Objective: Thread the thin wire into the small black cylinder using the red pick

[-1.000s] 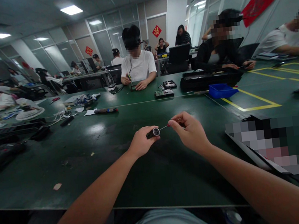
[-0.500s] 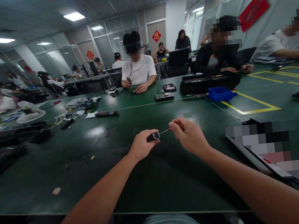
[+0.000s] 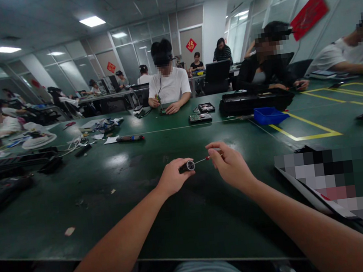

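Note:
My left hand (image 3: 172, 177) is wrapped round a short black cylindrical part (image 3: 189, 166) with a silvery ring at its open end, held above the green table. My right hand (image 3: 231, 164) grips a thin screwdriver (image 3: 201, 161) by its red handle, which the fingers partly hide. The screwdriver's metal shaft points left, and its tip meets the side of the cylindrical part near the ring. Whether the tip sits in a screw is too small to tell.
A pixelated white-and-black item (image 3: 320, 199) lies to the right. Ahead are a blue tray (image 3: 269, 116), a long black housing (image 3: 256, 100), hard drives (image 3: 200, 118) and a dark tool (image 3: 130, 138). Cables and parts (image 3: 38, 141) clutter the left. A co-worker (image 3: 169, 85) sits opposite.
The fingers of my right hand have shifted on the screwdriver handle, and more of its red part shows. My left hand and the cylindrical part stay almost where they were.

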`<state>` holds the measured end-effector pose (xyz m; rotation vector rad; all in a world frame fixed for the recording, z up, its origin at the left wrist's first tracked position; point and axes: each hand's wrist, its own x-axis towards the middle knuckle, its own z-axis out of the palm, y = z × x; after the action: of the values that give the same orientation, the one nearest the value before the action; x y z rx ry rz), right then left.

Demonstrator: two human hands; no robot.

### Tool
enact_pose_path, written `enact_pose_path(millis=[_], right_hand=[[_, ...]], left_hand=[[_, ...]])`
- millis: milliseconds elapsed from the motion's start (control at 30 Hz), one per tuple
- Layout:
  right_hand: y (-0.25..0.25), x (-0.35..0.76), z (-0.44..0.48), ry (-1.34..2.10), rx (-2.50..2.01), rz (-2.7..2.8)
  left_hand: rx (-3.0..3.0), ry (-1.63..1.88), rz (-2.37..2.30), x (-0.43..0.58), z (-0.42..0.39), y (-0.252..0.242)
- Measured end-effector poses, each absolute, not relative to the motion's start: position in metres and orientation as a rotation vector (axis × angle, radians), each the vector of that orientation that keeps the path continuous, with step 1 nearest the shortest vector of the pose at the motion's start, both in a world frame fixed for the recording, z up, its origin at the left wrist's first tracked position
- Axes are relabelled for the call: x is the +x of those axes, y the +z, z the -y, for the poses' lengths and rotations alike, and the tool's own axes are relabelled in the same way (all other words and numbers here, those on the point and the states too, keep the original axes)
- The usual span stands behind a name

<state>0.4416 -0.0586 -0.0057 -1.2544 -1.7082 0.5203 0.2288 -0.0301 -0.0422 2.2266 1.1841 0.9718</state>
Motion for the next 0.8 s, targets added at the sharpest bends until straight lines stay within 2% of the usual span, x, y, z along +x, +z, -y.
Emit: enact_pose_path(millis=[800], right_hand=[[-0.0059, 0.4375, 0.0611, 0.616, -1.148, 1.550]], left_hand=[[2.230, 0.963, -1.196, 0.2300, 0.0310, -0.0411]])
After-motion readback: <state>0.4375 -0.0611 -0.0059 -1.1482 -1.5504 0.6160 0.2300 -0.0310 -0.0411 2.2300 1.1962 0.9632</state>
